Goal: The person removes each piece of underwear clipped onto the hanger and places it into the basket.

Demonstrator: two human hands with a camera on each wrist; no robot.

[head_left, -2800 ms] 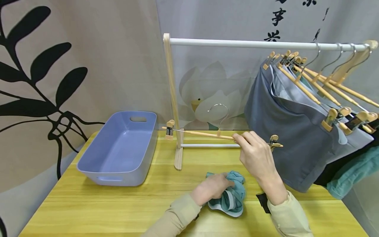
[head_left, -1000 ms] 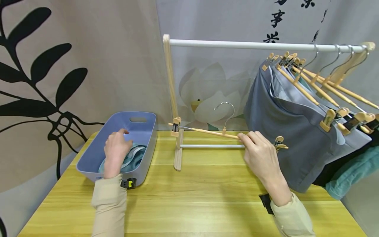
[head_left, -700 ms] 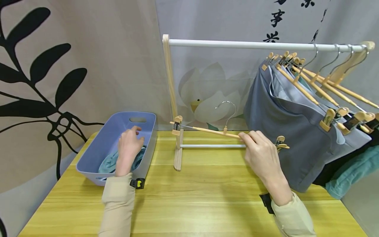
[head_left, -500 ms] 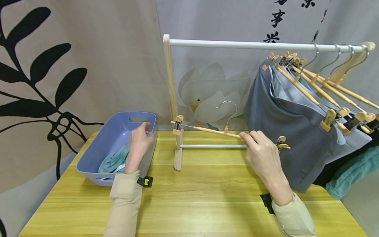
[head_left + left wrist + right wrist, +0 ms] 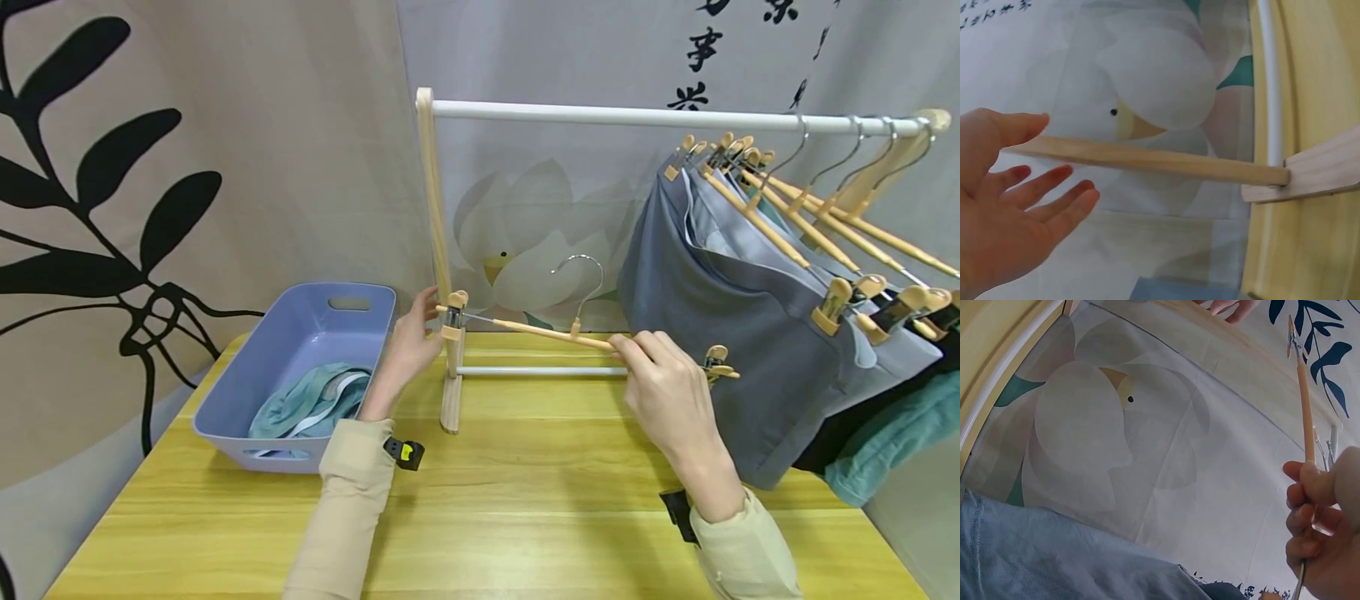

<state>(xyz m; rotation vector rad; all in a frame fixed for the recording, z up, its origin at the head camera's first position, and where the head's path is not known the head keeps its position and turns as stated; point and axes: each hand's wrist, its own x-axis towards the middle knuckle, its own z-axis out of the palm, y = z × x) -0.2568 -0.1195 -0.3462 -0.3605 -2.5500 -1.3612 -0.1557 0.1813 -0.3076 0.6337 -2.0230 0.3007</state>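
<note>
In the head view, my right hand [image 5: 667,392] grips the bar of a wooden clip hanger [image 5: 532,332] right of its wire hook. The right wrist view shows the fingers curled round that bar [image 5: 1305,412]. My left hand [image 5: 411,340], fingers spread, is beside the hanger's left clip [image 5: 453,315] and the rack's left post. In the left wrist view, the left hand [image 5: 1022,200] has thumb and fingers apart with nothing between them, close to the wooden post [image 5: 1147,159]. A crumpled teal garment [image 5: 300,404] with a pale edge lies in the blue plastic basket [image 5: 221,429].
A clothes rack with a white rail [image 5: 600,115] stands across the table [image 5: 540,517]. On its right end hang several clip hangers with blue-grey shorts [image 5: 720,358] and other garments, one teal [image 5: 885,454]. A patterned curtain [image 5: 315,167] hangs behind.
My left hand has gone from the teal garment, now in the basket instead of on the table, rightward to the hanger's left clip. The right hand keeps the hanger, shifted slightly right.
</note>
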